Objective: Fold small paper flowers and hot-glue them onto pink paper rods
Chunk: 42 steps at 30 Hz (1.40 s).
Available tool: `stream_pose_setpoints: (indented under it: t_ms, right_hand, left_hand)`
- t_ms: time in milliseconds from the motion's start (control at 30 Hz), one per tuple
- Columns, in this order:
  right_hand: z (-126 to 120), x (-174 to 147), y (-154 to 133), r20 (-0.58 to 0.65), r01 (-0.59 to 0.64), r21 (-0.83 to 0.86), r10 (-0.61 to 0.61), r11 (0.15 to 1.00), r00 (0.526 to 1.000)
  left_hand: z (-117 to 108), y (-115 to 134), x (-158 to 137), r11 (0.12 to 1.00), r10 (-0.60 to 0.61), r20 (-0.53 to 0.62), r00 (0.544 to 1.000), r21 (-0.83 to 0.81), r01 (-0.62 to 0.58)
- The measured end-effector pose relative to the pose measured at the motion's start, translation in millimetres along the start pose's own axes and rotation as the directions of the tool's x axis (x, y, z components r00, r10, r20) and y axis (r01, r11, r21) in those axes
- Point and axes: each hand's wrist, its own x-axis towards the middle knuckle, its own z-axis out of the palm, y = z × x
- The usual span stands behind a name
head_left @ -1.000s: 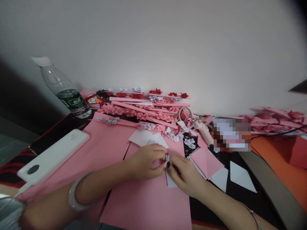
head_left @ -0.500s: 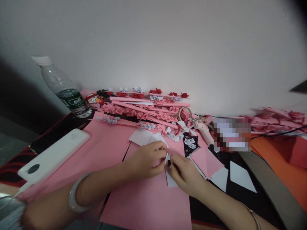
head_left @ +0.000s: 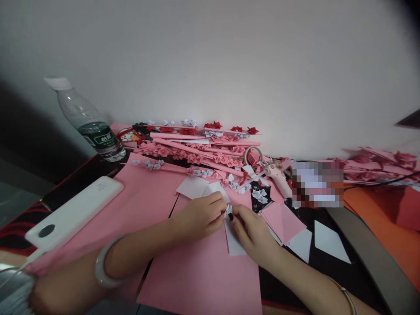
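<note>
Between my two hands is a small folded white paper flower (head_left: pixel 229 210), mostly covered by fingertips. My left hand (head_left: pixel 205 216) pinches its left side, thumb and forefinger pressed together. From the right, my right hand (head_left: pixel 252 229) grips it with thumb and fingers; a dark nail shows beside the paper. Both hands hover over a large pink paper sheet (head_left: pixel 203 280). Beneath the right hand lies a white paper piece (head_left: pixel 235 243), partly hidden. White squares (head_left: pixel 193 187) rest just beyond the left hand. Finished-looking white paper flowers (head_left: pixel 259 195) lie behind the right hand.
A water bottle (head_left: pixel 95 127) and a white power bank (head_left: pixel 75 212) stand and lie at left. Pink paper stems with flowers (head_left: pixel 197 153) are piled along the wall. A pink glue gun (head_left: pixel 278 178), a tape roll (head_left: pixel 253 155), pink squares (head_left: pixel 285 222) and orange paper (head_left: pixel 380 223) are at right.
The fingers have shifted slightly around the small white paper flower, and the left hand's fingers have closed in more tightly. Everything else on the table stays where it was.
</note>
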Motion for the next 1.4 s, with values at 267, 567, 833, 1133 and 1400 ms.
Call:
stream_pose_setpoints:
  t_ms: [267,567,833,1133,1400]
  right_hand:
    - [0,4,6,-0.019,-0.032,0.085,0.034,0.996,0.999]
    - [-4,6,11,0.159,-0.232,0.361,0.186,0.903,0.970]
    - [-7,11,13,0.270,-0.307,0.668,0.164,0.678,0.949]
    - [-7,10,12,0.252,-0.299,0.731,0.165,0.613,0.954]
    - [-3,8,9,0.206,-0.355,0.557,0.289,0.751,0.935]
  left_hand:
    - [-1,0,0,0.998,-0.054,0.036,0.998,-0.033,0.056]
    - [-6,1,5,0.933,-0.131,0.103,0.986,-0.323,0.158]
    - [-10,-4,6,0.814,-0.134,0.261,0.956,-0.521,0.256]
    - [-7,1,5,0.761,-0.161,0.261,0.952,-0.582,0.288]
    - [0,0,2,0.828,-0.139,0.187,0.972,-0.517,0.218]
